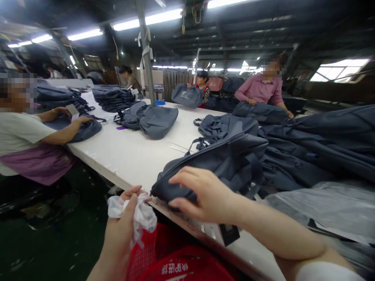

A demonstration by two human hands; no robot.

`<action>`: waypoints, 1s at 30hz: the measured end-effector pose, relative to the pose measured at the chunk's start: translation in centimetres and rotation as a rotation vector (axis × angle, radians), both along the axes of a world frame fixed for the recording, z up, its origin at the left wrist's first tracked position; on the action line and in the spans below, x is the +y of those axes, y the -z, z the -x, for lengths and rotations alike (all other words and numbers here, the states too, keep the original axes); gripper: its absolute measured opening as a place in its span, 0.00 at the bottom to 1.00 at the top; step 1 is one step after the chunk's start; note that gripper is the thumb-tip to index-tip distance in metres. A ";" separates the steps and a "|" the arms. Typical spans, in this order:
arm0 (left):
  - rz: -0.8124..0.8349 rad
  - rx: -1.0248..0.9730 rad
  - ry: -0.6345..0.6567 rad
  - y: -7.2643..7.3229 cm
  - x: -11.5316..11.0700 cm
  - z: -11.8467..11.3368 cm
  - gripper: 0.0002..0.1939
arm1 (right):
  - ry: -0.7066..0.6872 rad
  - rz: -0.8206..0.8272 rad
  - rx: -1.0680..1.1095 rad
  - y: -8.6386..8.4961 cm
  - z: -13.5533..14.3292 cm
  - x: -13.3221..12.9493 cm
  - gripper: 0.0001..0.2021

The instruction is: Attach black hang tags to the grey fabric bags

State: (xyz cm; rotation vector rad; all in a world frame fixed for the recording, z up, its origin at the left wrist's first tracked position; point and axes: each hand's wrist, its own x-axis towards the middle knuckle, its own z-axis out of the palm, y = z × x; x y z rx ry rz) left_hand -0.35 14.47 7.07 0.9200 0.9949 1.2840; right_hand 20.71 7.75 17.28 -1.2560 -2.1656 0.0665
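Observation:
My left hand [129, 207] is closed around a crumpled white plastic or tissue-like wad [145, 218], just off the table's near edge. Over the front of a dark blue-grey bag [213, 160] hovers my right hand [202, 193], its thumb and fingers spread with nothing between them. The bag lies on its side on the white table [117, 156], a long zipper along its top and loose straps at its back. A black tag [229, 234] hangs at the table edge below my right wrist. Whether my right fingertips touch the bag, I cannot tell.
More dark bags [301, 156] are heaped at the right beside clear plastic sheeting [328, 207]. Another bag [158, 121] lies mid-table. A person in white [20, 128] handles a bag at left; another in pink [260, 89] works across the table. A red apron [181, 265] covers my lap.

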 end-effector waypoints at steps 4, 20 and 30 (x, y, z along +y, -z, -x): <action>-0.115 -0.036 0.100 -1.4 -2.0 -2.3 0.24 | -0.043 0.228 -0.058 3.1 3.9 0.8 0.12; -0.450 0.758 -0.083 -2.5 1.4 -0.2 0.23 | 0.172 -0.036 1.223 -0.1 -2.9 0.9 0.16; -0.893 1.096 0.723 -5.5 9.1 -8.2 0.15 | 0.249 -0.104 0.013 2.9 -3.6 2.0 0.12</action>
